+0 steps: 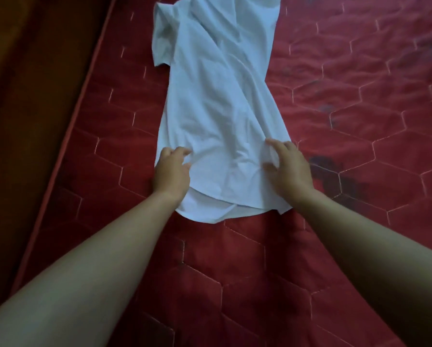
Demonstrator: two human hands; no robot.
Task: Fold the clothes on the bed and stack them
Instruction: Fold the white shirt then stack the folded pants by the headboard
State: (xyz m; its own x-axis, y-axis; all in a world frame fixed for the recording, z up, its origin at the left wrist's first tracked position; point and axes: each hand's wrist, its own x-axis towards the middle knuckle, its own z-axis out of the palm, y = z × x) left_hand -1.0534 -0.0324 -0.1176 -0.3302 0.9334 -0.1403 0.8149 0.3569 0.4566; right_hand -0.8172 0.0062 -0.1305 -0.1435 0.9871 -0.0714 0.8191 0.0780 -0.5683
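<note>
A white T-shirt point(217, 101) lies lengthwise on the red quilted mattress point(347, 116), hem toward me and collar end running out of the top of the frame. One short sleeve sticks out on its left; the right side is folded inward. My left hand point(172, 171) rests on the shirt's lower left edge, fingers curled onto the cloth. My right hand point(286, 164) lies on the lower right edge with fingers spread and bent over a small bunch of fabric. Neither hand lifts the shirt off the bed.
The mattress edge point(67, 136) runs diagonally down the left side, with dark brown floor or wood point(27, 96) beyond it. A dark stain point(335, 171) marks the mattress just right of my right hand. Red mattress surface stretches to the right and toward me.
</note>
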